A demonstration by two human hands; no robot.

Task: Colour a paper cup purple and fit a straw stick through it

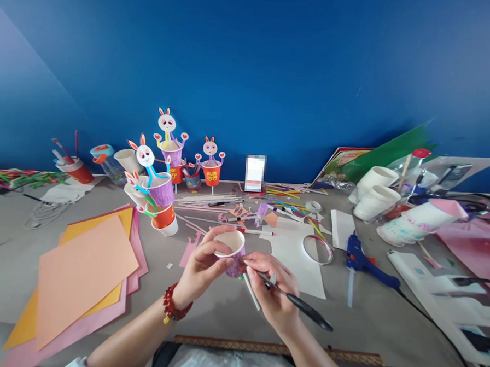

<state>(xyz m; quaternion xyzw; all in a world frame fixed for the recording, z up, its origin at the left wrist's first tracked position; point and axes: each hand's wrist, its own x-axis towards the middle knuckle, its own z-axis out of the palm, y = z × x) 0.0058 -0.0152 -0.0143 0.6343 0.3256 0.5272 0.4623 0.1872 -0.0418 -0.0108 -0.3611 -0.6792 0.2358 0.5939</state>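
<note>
My left hand [208, 258] grips a paper cup [235, 264] by its rim and side. The cup has a white inside and a streaky purple outside, and its mouth faces up, slightly tilted. My right hand [276, 292] is closed around a slim tool with a black handle [310, 312]. The tool's front end lies at the fingertips beside the cup's right wall, and its exact kind is hard to make out. Fingers of the right hand touch or nearly touch the cup. A thin white stick [251, 293] shows just below the cup, between both hands.
Colored paper sheets [87, 279] lie at left. Decorated rabbit cups [159, 192] stand behind them. To the right are a tape roll [317, 249], a blue glue gun [368, 264] with its cord, a power strip [439, 303] and white cups [377, 201]. Pens and paper scraps lie ahead.
</note>
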